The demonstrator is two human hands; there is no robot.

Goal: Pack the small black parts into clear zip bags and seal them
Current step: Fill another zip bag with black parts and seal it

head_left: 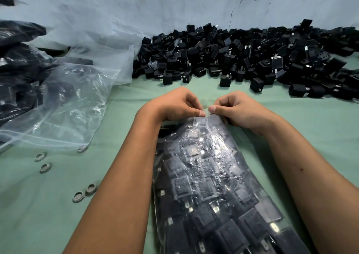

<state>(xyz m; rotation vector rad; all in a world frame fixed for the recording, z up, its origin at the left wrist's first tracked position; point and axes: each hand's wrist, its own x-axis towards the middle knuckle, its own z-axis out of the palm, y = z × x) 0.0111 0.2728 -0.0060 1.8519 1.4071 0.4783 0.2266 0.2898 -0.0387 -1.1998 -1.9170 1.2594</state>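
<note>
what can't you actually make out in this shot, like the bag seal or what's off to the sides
- Zip strip of the filled bag, head view: both hands pinch the bag's top; left hand and right hand cover it, so sealed or not is unclear.
- Filled bag's lower end: cut off by the bottom edge.
- Dark bags at left: contents blurred behind plastic.
- Loose parts pile: runs past the right edge.

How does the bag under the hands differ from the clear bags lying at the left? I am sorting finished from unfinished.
The filled bag is packed tight with black parts; the loose bags at the left lie crumpled and look mostly empty. The filled bag's top edge is pinched by the left hand and right hand; nobody touches the loose bags. Both are clear plastic on the green table.
</note>
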